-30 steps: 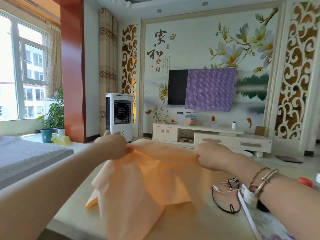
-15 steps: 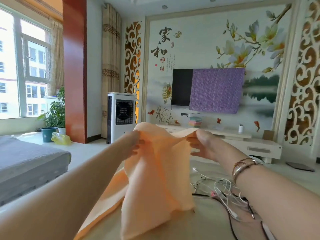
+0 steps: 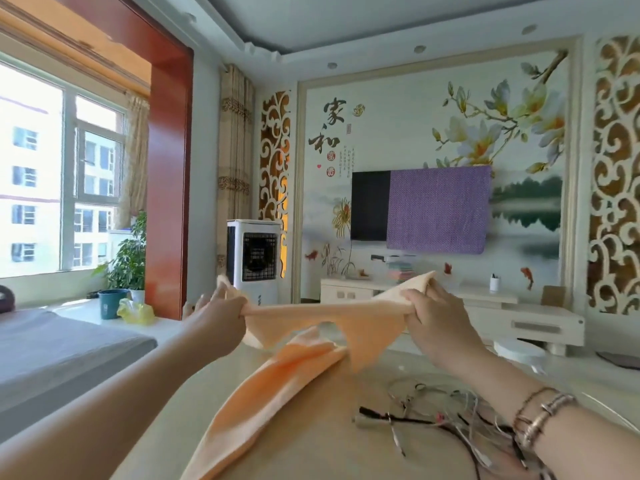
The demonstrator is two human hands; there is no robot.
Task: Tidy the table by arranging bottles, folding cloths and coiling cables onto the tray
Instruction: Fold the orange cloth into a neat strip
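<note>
A peach-orange cloth [image 3: 294,372] hangs stretched above the beige table [image 3: 329,452], its lower part trailing down onto the tabletop toward me. My left hand [image 3: 221,317] grips one upper corner and my right hand [image 3: 433,313] grips the other, pulling the top edge taut between them. A tangle of white and black cables [image 3: 446,417] lies loose on the table under my right forearm. No tray or bottle shows in this view.
A grey-covered bed or sofa [image 3: 59,351] sits to the left of the table. Beyond the table stand a white air cooler [image 3: 254,258], a low white TV cabinet [image 3: 485,313] and a small white round stool [image 3: 516,351].
My hands have moved apart and up, stretching the cloth's top edge taut where it was bunched between them. The view has tilted upward, so the tray edge and bottle at right are out of sight.
</note>
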